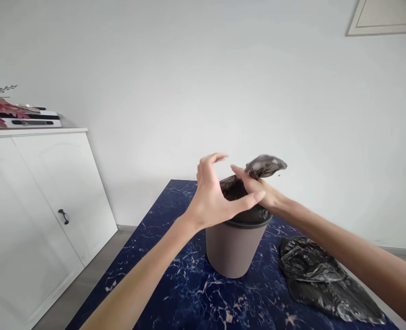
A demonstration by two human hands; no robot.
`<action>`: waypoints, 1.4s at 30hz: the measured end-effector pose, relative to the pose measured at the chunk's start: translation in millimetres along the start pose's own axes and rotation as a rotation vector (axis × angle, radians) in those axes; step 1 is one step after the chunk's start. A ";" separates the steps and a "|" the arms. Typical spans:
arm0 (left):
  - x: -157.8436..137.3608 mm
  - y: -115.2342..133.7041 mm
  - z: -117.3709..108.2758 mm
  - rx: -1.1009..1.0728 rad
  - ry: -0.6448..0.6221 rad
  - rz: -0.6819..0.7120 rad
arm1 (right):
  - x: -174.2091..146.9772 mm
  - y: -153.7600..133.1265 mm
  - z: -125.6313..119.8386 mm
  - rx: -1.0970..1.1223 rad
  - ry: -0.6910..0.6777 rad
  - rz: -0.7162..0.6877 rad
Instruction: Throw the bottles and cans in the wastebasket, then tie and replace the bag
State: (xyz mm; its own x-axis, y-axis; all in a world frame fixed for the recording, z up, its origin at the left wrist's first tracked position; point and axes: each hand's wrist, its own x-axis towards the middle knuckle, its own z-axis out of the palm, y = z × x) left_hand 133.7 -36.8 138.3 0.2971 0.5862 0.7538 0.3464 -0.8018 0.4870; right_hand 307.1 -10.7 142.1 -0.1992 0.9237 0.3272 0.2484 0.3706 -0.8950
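Two hands of ours are working over a brownish-grey bin [233, 252], which is standing upright on a blue marbled table [175, 293]. With our right hand [256, 185] we are gripping the bunched neck of a dark plastic bag [265, 166], whose lower part is lining the bin and showing just inside its black rim [249, 225]. We are holding our left hand [210, 199] open, with its fingers curving above the left side of the mouth and its thumb [246, 202] stretching across toward the right hand; we are seeing nothing in its grasp, and we are failing to make out whether the thumb tip is touching the other hand or only passing in front of it. As we are judging it, everything is hinging on how the gathered end is lying: it is sticking out above the right-hand grip, its long axis running rightward and slightly upward, so it is pointing away from our left palm. Our right hand is therefore sitting nearer to it, between that tuft and the left palm. To the right of the bin, well apart from both hands, a second dark bag [326, 275] is lying crumpled, partly beneath our right forearm's line.
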 end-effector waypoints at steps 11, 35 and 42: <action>-0.4 -22.3 17.6 -0.294 -0.136 -0.398 | -11.4 -21.6 -7.0 0.129 0.069 0.161; 9.2 -41.8 17.6 -0.348 -0.164 -0.331 | -26.9 -9.0 -49.9 -0.677 -0.231 -0.569; 8.8 -44.7 13.0 -0.321 -0.201 -0.342 | -29.3 -7.6 -46.5 -0.729 -0.214 -0.591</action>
State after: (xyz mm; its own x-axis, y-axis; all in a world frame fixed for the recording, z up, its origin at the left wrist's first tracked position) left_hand 132.4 5.7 117.5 0.3910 0.8068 0.4429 0.1728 -0.5369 0.8257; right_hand 355.2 -36.1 153.4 -0.6315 0.5584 0.5379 0.5668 0.8059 -0.1711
